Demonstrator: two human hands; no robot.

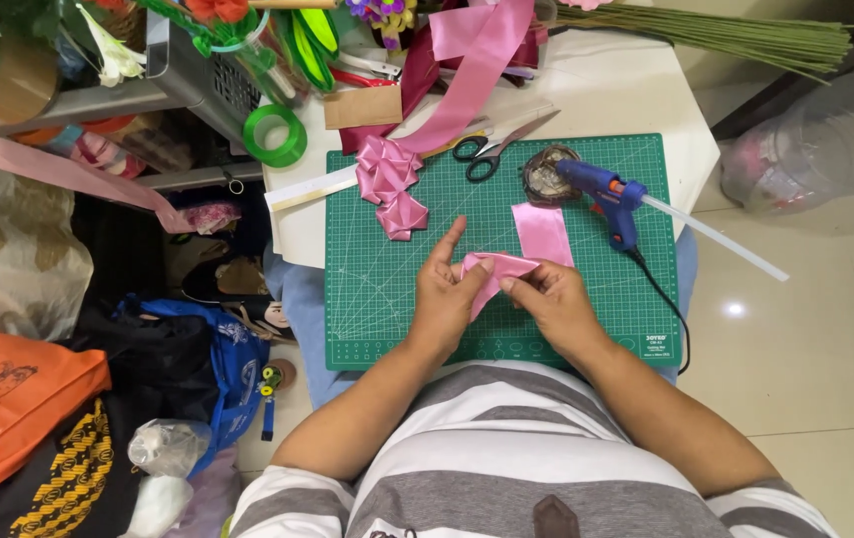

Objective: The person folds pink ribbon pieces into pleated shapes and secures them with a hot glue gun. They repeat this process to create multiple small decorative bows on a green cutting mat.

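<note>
Bare cutting mat left of the hands; glue gun and scissors crowd beyond.

Over the green cutting mat, the left hand and right hand pinch a folded pink ribbon piece (satin, glossy), with a blue glue gun and scissors at the mat's far edge.

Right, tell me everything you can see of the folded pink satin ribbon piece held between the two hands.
The folded pink satin ribbon piece is glossy and smooth, creased into a pointed fold. It is held just above the green gridded cutting mat, near its middle. The left hand pinches its left end, forefinger raised; the right hand pinches its right end with fingertips. A flat strip of the same pink ribbon lies just behind it; whether they touch cannot be told.
</note>
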